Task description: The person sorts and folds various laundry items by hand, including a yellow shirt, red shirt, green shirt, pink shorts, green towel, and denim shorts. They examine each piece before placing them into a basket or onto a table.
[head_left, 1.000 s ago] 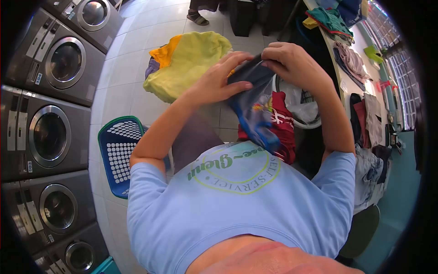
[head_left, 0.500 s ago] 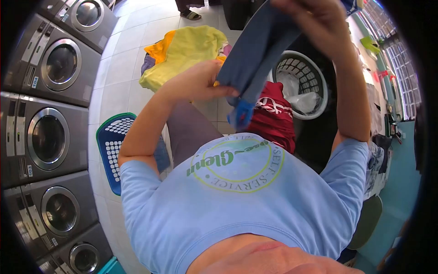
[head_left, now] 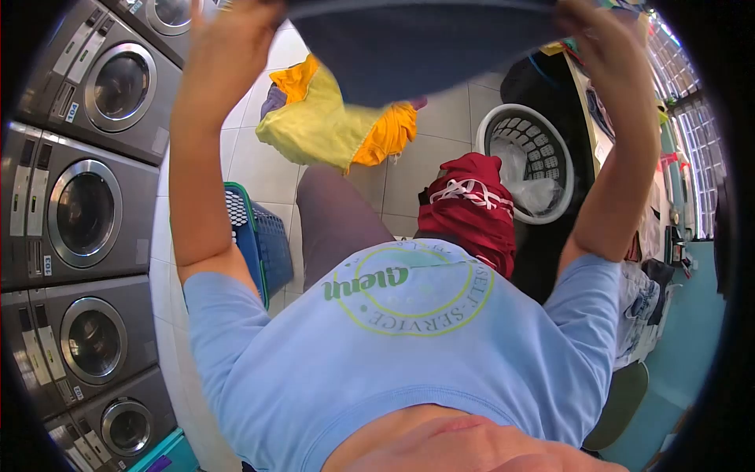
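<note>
A dark blue cloth point(head_left: 425, 51) is stretched wide between my hands at the top of the view. Its left end is gripped by my left hand point(head_left: 236, 35), whose fingers close at the cloth's corner. My right hand point(head_left: 590, 27) pinches the other end, slightly blurred. Beneath the cloth, a yellow cloth point(head_left: 314, 126) and an orange cloth point(head_left: 387, 135) lie heaped over the floor. Dark red fabric with white cords point(head_left: 472, 208) rests by my lap.
A white round basket point(head_left: 563, 149) holds clear plastic bags. On the left stands a blue basket with a green rim point(head_left: 271, 244), near stacked washing machines point(head_left: 85, 212). Folded clothes point(head_left: 638, 295) lie along the right side.
My hands have moved apart and up, spreading the dark blue cloth that hung bunched between them. The view has shifted a little, showing more of the blue basket and orange cloth.
</note>
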Demonstrator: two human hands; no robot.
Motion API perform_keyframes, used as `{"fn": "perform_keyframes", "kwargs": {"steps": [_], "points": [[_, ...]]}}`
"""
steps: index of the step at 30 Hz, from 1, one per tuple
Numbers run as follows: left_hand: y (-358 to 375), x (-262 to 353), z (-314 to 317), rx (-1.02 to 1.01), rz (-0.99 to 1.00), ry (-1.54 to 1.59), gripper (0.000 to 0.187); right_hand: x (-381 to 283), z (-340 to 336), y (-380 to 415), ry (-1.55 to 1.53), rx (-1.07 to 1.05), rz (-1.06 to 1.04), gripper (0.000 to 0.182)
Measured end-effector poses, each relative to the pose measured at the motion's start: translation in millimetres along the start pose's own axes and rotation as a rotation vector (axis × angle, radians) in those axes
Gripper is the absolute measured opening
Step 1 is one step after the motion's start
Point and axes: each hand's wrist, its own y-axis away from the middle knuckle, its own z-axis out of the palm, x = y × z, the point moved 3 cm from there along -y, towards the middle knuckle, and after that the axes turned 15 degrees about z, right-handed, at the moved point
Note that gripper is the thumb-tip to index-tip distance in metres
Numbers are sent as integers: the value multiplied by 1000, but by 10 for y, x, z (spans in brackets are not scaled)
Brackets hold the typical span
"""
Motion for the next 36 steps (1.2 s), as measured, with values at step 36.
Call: {"fn": "perform_keyframes", "kwargs": {"steps": [36], "points": [[2722, 1326, 412, -758, -775, 1631, 26, -1347, 2008, 2424, -916, -1373, -145, 8]]}}
